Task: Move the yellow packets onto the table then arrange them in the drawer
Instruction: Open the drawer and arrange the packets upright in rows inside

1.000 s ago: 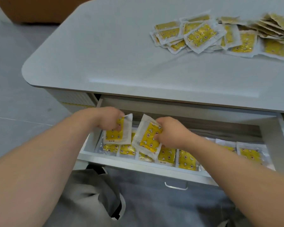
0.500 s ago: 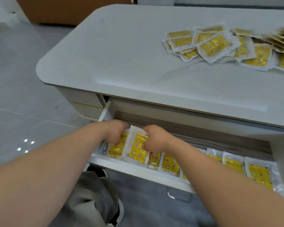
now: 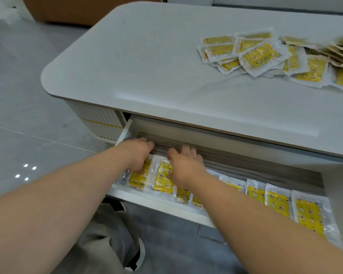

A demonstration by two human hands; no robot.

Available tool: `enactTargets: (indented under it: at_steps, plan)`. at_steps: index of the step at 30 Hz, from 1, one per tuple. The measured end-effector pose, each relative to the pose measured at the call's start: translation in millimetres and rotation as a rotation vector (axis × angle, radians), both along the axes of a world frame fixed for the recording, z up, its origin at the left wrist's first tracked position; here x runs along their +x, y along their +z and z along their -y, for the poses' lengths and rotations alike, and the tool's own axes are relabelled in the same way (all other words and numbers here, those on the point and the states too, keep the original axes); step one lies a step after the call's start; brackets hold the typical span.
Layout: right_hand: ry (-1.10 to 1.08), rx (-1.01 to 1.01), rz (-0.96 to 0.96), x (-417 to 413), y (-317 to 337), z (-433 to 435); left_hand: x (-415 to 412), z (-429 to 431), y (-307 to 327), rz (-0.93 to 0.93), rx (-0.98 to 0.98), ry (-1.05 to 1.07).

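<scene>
At the open drawer's point(image 3: 156, 205) left end, the left hand point(image 3: 137, 153) bends its fingers onto a yellow packet point(image 3: 139, 178); whether they pinch it cannot be told. The right hand point(image 3: 184, 167) presses loosely spread fingers on the next packet point(image 3: 162, 180). A row of packets point(image 3: 277, 202) runs rightward, their print too small to read. More packets lie in a pile point(image 3: 261, 56) on the table point(image 3: 147, 66).

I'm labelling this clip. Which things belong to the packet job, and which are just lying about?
Job: drawer, row of packets inside it, packet pile, table, left hand, right hand.
Lying about: brown cabinet, tiled floor.
</scene>
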State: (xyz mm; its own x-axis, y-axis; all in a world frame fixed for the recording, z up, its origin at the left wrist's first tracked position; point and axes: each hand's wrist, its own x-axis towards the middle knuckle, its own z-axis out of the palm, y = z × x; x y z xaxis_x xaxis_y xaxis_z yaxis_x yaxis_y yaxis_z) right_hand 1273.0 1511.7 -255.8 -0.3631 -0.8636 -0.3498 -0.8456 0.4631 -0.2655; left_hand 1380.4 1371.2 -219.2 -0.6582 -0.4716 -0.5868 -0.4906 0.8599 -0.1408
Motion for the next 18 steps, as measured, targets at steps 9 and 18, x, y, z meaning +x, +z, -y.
enactTargets:
  at_steps: [9,18]
  plan:
    - [0.078,0.003,0.156,-2.0,84.9,-24.4,-40.4,-36.2,71.9,0.109,0.056,-0.063]
    - [-0.355,-0.459,-0.016,-97.8,156.8,-46.4,-69.9,-37.7,115.9,-0.745,0.231,0.031]
